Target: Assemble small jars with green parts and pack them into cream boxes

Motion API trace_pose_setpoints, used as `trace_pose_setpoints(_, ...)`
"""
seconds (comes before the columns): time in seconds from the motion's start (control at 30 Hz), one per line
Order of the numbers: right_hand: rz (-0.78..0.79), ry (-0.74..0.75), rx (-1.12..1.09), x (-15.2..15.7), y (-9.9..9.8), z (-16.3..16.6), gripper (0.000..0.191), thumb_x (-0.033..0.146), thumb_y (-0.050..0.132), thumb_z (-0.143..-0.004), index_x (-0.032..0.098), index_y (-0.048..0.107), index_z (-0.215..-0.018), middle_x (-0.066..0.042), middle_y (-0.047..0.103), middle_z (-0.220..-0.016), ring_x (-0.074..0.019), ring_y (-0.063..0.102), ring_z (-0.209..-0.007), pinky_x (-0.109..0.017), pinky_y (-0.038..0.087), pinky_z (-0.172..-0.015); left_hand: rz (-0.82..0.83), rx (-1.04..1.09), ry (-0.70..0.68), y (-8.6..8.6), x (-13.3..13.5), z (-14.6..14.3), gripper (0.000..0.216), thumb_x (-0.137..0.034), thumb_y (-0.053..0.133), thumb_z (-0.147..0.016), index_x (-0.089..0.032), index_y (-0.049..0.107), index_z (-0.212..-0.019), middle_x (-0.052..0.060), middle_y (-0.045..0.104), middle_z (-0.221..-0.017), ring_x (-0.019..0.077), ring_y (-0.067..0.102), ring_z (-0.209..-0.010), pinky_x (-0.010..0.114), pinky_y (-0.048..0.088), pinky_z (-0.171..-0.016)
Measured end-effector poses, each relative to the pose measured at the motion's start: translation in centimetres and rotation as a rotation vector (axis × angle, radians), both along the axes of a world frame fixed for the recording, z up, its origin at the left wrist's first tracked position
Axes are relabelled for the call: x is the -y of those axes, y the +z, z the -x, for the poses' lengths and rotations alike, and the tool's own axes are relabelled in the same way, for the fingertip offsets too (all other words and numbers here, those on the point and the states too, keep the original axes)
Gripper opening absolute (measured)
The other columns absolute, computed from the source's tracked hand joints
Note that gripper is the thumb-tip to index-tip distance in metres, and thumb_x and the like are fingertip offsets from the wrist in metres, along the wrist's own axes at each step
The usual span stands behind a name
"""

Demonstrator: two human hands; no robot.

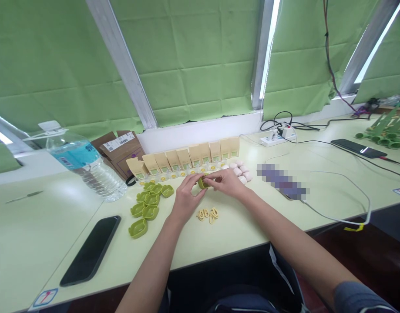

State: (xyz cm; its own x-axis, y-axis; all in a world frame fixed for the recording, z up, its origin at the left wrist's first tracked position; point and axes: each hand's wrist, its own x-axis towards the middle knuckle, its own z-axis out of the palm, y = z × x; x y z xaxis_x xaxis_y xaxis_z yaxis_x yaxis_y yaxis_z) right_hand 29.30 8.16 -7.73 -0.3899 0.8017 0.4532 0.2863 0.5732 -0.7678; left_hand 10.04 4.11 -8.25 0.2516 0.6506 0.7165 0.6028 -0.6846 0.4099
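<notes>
Between my two hands is a small green plastic shell (203, 182), held above the table. The fingers of my left hand (187, 193) wrap its left side. My right hand (226, 180) grips its right edge, with fingertips over the top; whether a small piece is pinched there is hidden. Several like green shells (150, 212) lie in a cluster left of my hands. Nearer me, below the hands, is a little pile of yellow rings (208, 214). Pale pink rounded pieces (241, 169) sit just beyond my right hand.
Behind my hands stands a row of small beige cartons (186, 158). At left are a large water bottle (89, 165), a cardboard box (121, 152) and a black phone (90, 250). A power strip (278, 137), cables and another phone (358, 148) lie to the right.
</notes>
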Motion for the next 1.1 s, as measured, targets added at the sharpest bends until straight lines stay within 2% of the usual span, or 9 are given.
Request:
trace_pose_setpoints(0.13,-0.034,-0.077,-0.069,0.08,0.38,-0.18,0.022,0.038,0.065,-0.089,0.020,0.078,-0.091,-0.003,0.078,-0.082,-0.0125,0.066,-0.056,-0.023,0.049,-0.054,-0.003,0.005,0.024,0.20,0.10,-0.02,0.041,-0.023,0.070,-0.086,-0.025,0.061,-0.126,0.008,0.067,-0.122,0.0224,0.063,-0.112,0.040,0.056,-0.091)
trace_pose_setpoints(0.27,-0.017,-0.141,-0.093,0.08,0.60,-0.27,0.024,0.040,0.065,-0.089,0.021,0.075,-0.100,-0.004,0.078,-0.094,-0.0117,0.067,-0.055,-0.023,0.049,-0.053,-0.006,0.021,0.041,0.49,0.31,-0.11,0.041,-0.026,0.070,-0.087,-0.025,0.060,-0.126,0.008,0.068,-0.120,0.0218,0.064,-0.109,0.038,0.056,-0.088)
trace_pose_setpoints(0.37,0.050,-0.115,-0.056,0.13,0.53,-0.21,0.030,0.041,0.063,-0.091,0.022,0.071,-0.113,-0.005,0.077,-0.100,-0.0119,0.069,-0.055,-0.023,0.050,-0.054,0.000,0.019,0.037,0.67,0.50,-0.19,0.041,-0.025,0.069,-0.087,-0.025,0.059,-0.126,0.007,0.068,-0.121,0.0213,0.064,-0.110,0.037,0.055,-0.088)
trace_pose_setpoints(0.47,0.104,-0.070,-0.003,0.25,0.43,-0.13,0.035,0.042,0.060,-0.093,0.021,0.069,-0.119,-0.005,0.078,-0.095,-0.0131,0.070,-0.055,-0.024,0.051,-0.054,0.020,0.023,0.033,0.78,0.64,-0.26,0.040,-0.022,0.068,-0.086,-0.024,0.058,-0.125,0.006,0.068,-0.122,0.0209,0.064,-0.111,0.036,0.054,-0.088)
trace_pose_setpoints(0.7,0.064,-0.018,0.076,0.52,0.71,0.01,0.028,0.044,0.060,-0.093,0.025,0.074,-0.109,-0.001,0.077,-0.087,-0.0122,0.068,-0.052,-0.024,0.048,-0.056,0.041,0.031,0.035,0.59,0.63,-0.23,0.041,-0.018,0.068,-0.084,-0.024,0.059,-0.124,0.006,0.068,-0.123,0.0208,0.064,-0.112,0.036,0.053,-0.088)
trace_pose_setpoints(1.1,0.058,-0.036,0.043,0.34,0.55,0.12,0.030,0.046,0.065,-0.088,0.023,0.072,-0.107,0.000,0.075,-0.091,-0.0078,0.061,-0.046,-0.023,0.044,-0.051,0.039,0.031,0.038,0.54,0.63,-0.24,0.039,-0.020,0.068,-0.085,-0.024,0.059,-0.122,0.006,0.069,-0.123,0.0205,0.066,-0.108,0.035,0.054,-0.084)
